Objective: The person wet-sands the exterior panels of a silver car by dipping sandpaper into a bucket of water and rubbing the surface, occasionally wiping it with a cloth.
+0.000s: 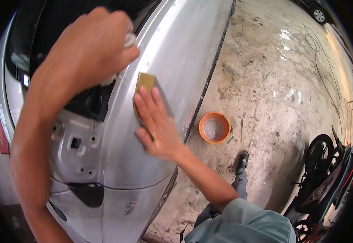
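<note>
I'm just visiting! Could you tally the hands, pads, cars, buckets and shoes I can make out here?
Hands: 2 (left hand, right hand)
Pads: 1 (olive-yellow rectangular pad)
Cars: 2 (silver car, dark car partly in view)
Buckets: 1 (orange bucket)
Shoes: 1 (black shoe)
Total: 7

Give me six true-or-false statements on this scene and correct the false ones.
1. The right hand's fingers rest on a yellowish block. True.
2. The block lies on the ground. False: it is against the silver car.
3. The left hand is spread flat. False: the left hand is closed around something white.
4. The bucket is blue. False: the bucket is orange.
5. A dark shoe shows right of the bucket. True.
6. A motorcycle shows at the picture's right. True.
</note>
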Demonstrator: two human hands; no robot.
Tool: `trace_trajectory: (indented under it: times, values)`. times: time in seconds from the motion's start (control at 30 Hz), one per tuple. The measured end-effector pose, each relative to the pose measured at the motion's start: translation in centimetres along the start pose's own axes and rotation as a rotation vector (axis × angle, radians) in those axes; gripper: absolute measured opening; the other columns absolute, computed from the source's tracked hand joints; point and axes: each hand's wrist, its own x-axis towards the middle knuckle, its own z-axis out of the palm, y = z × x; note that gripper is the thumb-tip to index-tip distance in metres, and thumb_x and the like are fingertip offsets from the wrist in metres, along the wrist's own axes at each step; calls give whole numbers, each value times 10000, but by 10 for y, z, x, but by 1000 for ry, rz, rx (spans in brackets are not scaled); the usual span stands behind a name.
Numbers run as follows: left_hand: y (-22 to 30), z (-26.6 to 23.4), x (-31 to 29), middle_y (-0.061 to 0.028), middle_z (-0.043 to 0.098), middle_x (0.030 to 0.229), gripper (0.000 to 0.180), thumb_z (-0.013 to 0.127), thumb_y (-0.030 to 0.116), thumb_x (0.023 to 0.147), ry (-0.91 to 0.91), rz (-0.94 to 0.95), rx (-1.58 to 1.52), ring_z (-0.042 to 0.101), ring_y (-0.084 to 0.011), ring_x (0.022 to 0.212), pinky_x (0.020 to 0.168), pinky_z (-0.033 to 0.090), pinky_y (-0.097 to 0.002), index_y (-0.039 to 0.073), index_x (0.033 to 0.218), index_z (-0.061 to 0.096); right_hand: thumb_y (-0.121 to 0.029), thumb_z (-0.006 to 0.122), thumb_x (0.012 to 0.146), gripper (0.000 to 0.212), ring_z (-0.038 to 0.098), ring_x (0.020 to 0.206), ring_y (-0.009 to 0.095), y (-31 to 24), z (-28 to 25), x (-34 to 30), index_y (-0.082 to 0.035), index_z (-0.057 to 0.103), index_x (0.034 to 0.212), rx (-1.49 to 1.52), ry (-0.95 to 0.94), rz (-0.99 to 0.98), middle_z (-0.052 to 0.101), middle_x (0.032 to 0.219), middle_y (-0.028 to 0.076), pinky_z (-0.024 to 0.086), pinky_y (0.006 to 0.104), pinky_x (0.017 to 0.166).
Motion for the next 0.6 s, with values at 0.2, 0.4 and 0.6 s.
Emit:
trace_trajectory:
  times: [0.2, 0.4, 0.6]
  values:
    - [29, -16, 20, -186, 641, 644, 190, 628, 161, 747, 127, 7, -71, 633, -301, 560, 610, 518, -361, -25, 725, 660, -372, 301, 997, 567, 119, 1450, 318, 170, -99, 175, -73, 274, 1479, -205, 365, 48, 215, 1553, 131, 158, 398, 1174]
    - [-5, -21, 13, -220, 614, 652, 195, 636, 146, 749, 96, -60, -148, 613, -360, 592, 595, 484, -398, -39, 694, 610, -361, 344, 977, 611, 109, 1454, 324, 111, -27, 86, -58, 229, 1495, 93, 234, -90, 195, 1565, 122, 101, 414, 1180]
    - [2, -32, 26, -187, 559, 603, 224, 642, 144, 769, 88, -158, -218, 570, -352, 578, 581, 437, -416, -22, 666, 533, -362, 321, 992, 595, 115, 1452, 328, 182, -92, 177, -69, 219, 1499, -99, 198, 28, 190, 1564, 128, 96, 412, 1179]
